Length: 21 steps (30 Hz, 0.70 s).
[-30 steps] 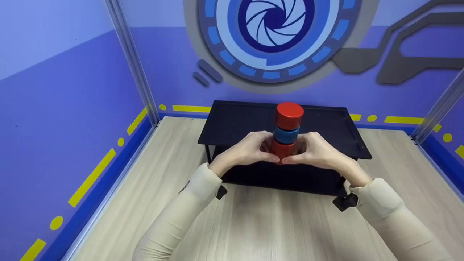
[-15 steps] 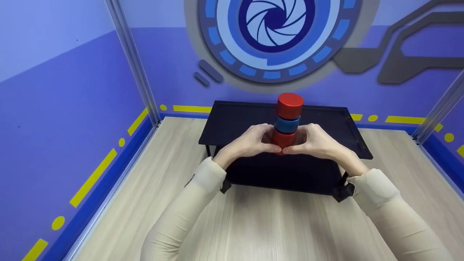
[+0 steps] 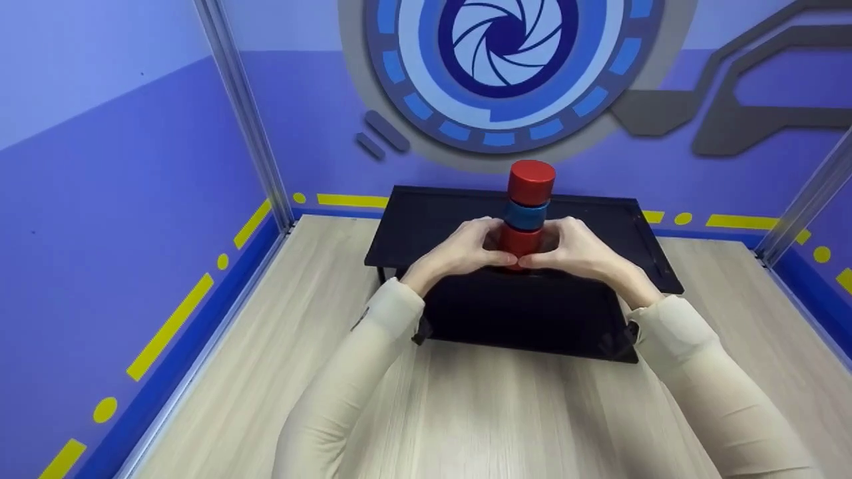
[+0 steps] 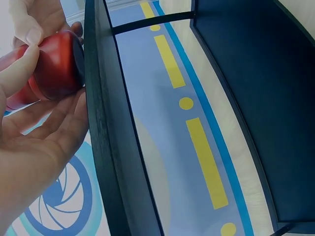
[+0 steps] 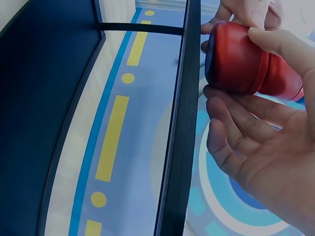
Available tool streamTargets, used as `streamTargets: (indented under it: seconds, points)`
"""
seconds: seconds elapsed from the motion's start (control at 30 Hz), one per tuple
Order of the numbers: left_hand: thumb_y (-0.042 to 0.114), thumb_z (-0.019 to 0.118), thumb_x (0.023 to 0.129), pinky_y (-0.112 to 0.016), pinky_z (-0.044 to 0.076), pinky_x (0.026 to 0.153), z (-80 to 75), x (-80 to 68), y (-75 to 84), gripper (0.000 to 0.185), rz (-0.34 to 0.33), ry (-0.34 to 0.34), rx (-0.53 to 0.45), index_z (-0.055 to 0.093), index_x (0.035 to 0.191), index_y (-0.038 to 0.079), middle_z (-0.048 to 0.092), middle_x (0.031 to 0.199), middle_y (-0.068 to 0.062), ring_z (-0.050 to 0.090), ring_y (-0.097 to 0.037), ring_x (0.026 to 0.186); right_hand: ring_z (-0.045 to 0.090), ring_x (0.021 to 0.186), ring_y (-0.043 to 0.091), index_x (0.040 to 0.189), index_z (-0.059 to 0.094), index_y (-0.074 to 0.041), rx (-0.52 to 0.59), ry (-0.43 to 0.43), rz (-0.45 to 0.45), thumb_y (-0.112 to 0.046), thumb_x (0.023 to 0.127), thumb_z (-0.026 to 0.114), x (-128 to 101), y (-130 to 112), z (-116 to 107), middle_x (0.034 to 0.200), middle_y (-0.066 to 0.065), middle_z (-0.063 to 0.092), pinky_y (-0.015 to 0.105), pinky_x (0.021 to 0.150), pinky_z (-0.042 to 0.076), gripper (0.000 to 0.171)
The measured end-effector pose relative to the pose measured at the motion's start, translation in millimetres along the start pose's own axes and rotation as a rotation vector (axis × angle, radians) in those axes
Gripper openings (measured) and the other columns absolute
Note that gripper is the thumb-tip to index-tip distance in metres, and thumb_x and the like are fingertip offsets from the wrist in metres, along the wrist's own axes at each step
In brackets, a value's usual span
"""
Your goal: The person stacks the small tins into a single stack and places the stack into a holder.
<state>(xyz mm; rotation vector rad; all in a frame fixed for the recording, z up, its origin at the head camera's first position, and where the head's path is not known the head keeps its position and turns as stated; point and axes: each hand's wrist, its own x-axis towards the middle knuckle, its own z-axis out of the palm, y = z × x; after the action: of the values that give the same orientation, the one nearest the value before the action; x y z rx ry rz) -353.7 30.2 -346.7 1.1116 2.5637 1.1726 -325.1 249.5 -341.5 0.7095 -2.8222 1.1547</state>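
A stack of round tins, red at the top (image 3: 531, 183), blue in the middle (image 3: 526, 215) and red at the bottom (image 3: 520, 241), stands upright between my hands at the front edge of the black two-tier rack (image 3: 446, 216). My left hand (image 3: 466, 247) grips the bottom red tin from the left, my right hand (image 3: 578, 249) from the right, thumbs nearly meeting in front. Both wrist views show fingers wrapped around the lower red tin (image 4: 56, 64), whose dark base is close to the rack's upper rim (image 5: 182, 123). Whether the base touches the shelf I cannot tell.
Below the upper shelf lies the rack's lower black shelf (image 3: 526, 319). The rack stands on a pale wooden tabletop (image 3: 479, 412), against a blue-purple back wall (image 3: 306, 126). A metal corner post (image 3: 246, 113) rises at the left.
Both hands have carried the stack of tins upward in the head view, from in front of the rack to its upper shelf's front edge. The grip looks the same.
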Motion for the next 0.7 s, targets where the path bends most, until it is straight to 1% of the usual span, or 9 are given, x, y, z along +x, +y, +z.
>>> streamTargets:
  seconds: [0.17,0.33,0.47,0.6,0.7]
  points:
    - [0.025,0.071,0.088,-0.028,0.05,0.093,0.6,5.7,-2.8,0.046,-0.009,0.002,-0.028,0.057,0.129,0.01,0.066,0.116,-0.005,0.062,-0.014,0.103,0.069,0.082,0.01,0.116,0.067,-0.008,0.027,0.005,0.017,-0.03,0.078,0.08,5.2,5.2,-0.8,0.101,0.012,0.074,0.021,0.073,0.052,0.046]
    - [0.024,0.07,0.088,-0.028,0.05,0.093,3.3,10.7,-6.1,0.049,-0.027,0.011,-0.051,0.055,0.133,0.01,0.067,0.117,-0.006,0.063,-0.014,0.104,0.068,0.081,0.008,0.118,0.066,-0.005,0.028,0.011,0.041,-0.026,0.08,0.079,7.1,7.0,-0.8,0.103,0.014,0.073,0.02,0.072,0.052,0.045]
    - [0.022,0.07,0.088,-0.028,0.051,0.092,5.8,13.3,-6.7,0.05,-0.054,0.025,-0.071,0.054,0.134,0.01,0.067,0.118,-0.007,0.064,-0.015,0.104,0.068,0.081,0.008,0.118,0.065,-0.001,0.018,0.015,0.056,-0.021,0.081,0.077,3.2,-6.4,-2.3,0.104,0.018,0.073,0.018,0.072,0.051,0.044]
    - [0.021,0.07,0.089,-0.028,0.051,0.093,8.3,15.5,-6.3,0.051,-0.071,0.044,-0.068,0.053,0.135,0.009,0.067,0.12,-0.007,0.064,-0.015,0.105,0.069,0.083,0.01,0.118,0.064,0.002,0.004,0.02,0.064,-0.018,0.083,0.075,-2.9,-24.0,-4.8,0.104,0.02,0.072,0.017,0.073,0.05,0.042]
    - [0.02,0.07,0.088,-0.027,0.051,0.093,9.9,16.7,-6.4,0.051,-0.073,0.058,-0.054,0.053,0.135,0.008,0.067,0.121,-0.007,0.065,-0.015,0.106,0.068,0.083,0.009,0.118,0.064,0.003,0.002,0.021,0.067,-0.019,0.083,0.075,-3.2,-25.8,-5.2,0.105,0.02,0.072,0.017,0.072,0.05,0.043]
